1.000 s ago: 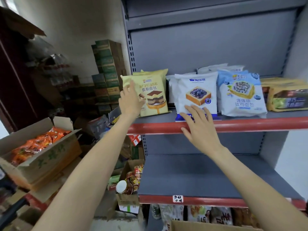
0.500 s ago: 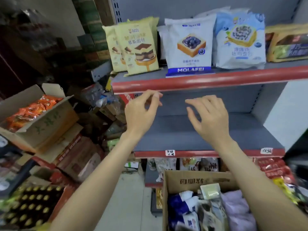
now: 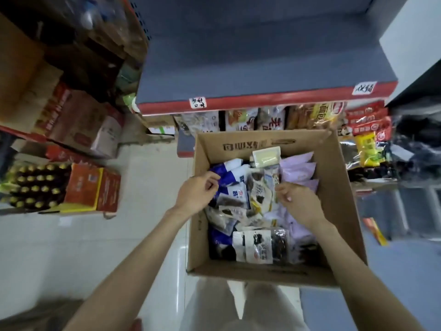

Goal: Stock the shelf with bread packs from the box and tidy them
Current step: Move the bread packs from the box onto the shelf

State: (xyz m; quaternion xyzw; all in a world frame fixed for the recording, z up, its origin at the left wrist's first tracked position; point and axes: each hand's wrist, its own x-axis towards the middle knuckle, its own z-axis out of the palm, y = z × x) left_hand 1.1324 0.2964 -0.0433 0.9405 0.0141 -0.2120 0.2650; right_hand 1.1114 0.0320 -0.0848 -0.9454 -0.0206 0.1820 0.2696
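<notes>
Your bread packs [image 3: 253,201] lie in a loose heap inside the open cardboard box [image 3: 338,187], which stands on the floor directly in front of your legs and against the foot of the shelf unit. Blue-and-white packs [image 3: 229,173] sit along the box's left wall, lilac packs [image 3: 298,166] along its right wall, a pale green pack [image 3: 266,156] near its far wall, and a black-and-white pack [image 3: 260,244] near its near wall. Your left hand [image 3: 196,193] is over the left side of the box, its fingers curled in at the edge of a blue-and-white pack; whether it grips that pack cannot be told. Your right hand [image 3: 297,199] is over the middle of the box, fingers curled at the edge of a pale pack; a firm grip cannot be confirmed there either. The grey shelf [image 3: 238,63] with its red front edge lies just beyond the box and carries two white labels [image 3: 197,102] on that edge. Packaged snacks [image 3: 269,119] stand on the level beneath it. To the left, on the tiled floor [image 3: 148,187], stand stacked cartons [image 3: 78,125] and a case of gold-capped bottles [image 3: 35,185].
</notes>
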